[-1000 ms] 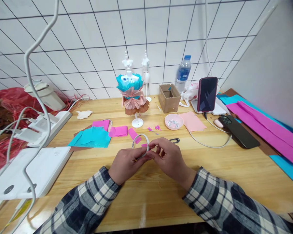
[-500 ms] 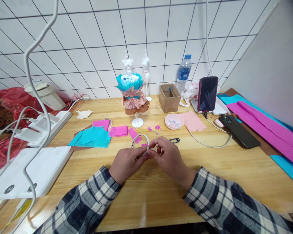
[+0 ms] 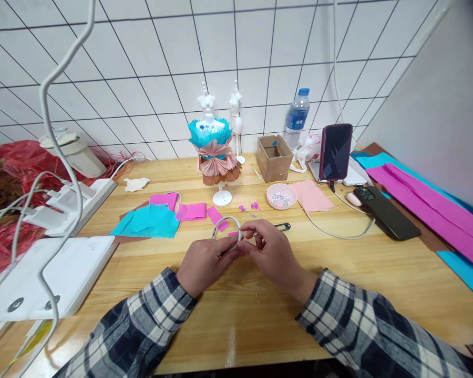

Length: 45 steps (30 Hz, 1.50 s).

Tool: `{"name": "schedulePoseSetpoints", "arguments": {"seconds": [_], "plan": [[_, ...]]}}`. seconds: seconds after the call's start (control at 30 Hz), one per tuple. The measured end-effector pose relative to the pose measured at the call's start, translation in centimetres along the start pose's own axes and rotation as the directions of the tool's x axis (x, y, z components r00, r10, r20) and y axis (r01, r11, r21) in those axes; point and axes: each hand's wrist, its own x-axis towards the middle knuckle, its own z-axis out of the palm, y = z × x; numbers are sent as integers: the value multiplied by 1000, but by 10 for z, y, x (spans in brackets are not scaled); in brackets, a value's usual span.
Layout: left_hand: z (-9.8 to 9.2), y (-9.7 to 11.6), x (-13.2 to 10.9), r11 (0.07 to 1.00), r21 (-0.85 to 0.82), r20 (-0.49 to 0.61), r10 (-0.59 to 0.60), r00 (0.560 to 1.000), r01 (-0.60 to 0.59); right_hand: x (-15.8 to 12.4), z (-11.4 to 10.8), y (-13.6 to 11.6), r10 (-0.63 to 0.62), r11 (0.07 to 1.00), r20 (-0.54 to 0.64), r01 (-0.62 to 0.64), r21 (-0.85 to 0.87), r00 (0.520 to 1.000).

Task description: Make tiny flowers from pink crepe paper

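My left hand (image 3: 207, 263) pinches a thin white ring (image 3: 232, 218), which looks like a roll of narrow tape, between thumb and fingers. The ring stands on edge above the table. My right hand (image 3: 274, 254) is curled at the ring's right side, thumb and index fingertips on its rim, the thumb close against my left fingertips. Whether a strip lies between the right fingers is too small to see. Just beyond lie small magenta paper pieces (image 3: 217, 218) and a dark tool with a looped end (image 3: 284, 227), partly behind my right hand.
A dress form in ruffled paper (image 3: 215, 152) stands at the back beside a bare one (image 3: 236, 118). Nearby are a pink bowl of beads (image 3: 281, 196), a cardboard box (image 3: 275, 158), a bottle (image 3: 297, 118), phones (image 3: 387, 210) and turquoise paper (image 3: 146, 221). A white cable (image 3: 47, 115) hangs at left.
My right index finger has lifted slightly away from the thumb at the ring's rim. The ring and my left hand stay almost in place.
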Motion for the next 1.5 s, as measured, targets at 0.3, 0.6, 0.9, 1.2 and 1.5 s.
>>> {"name": "schedulePoseSetpoints", "arguments": {"seconds": [0.3, 0.6, 0.9, 1.2, 1.5], "plan": [[-5, -6, 5, 994, 55, 44, -94, 995, 92, 3, -4, 6, -33, 999, -16, 32, -25, 999], [1, -8, 4, 925, -354, -83, -178, 980, 138, 6, -13, -1, -209, 968, -157, 181, -173, 965], [-25, -24, 4, 973, -97, -501, -231, 834, 211, -3, -24, -13, -328, 886, 484, 442, -139, 811], [-35, -35, 2, 857, 428, 10, -322, 947, 286, 3, -22, 1, -254, 918, 378, 345, -194, 890], [-29, -37, 1, 971, 192, -117, -123, 985, 144, 3, -18, -3, -236, 956, 207, 265, -125, 950]]}}
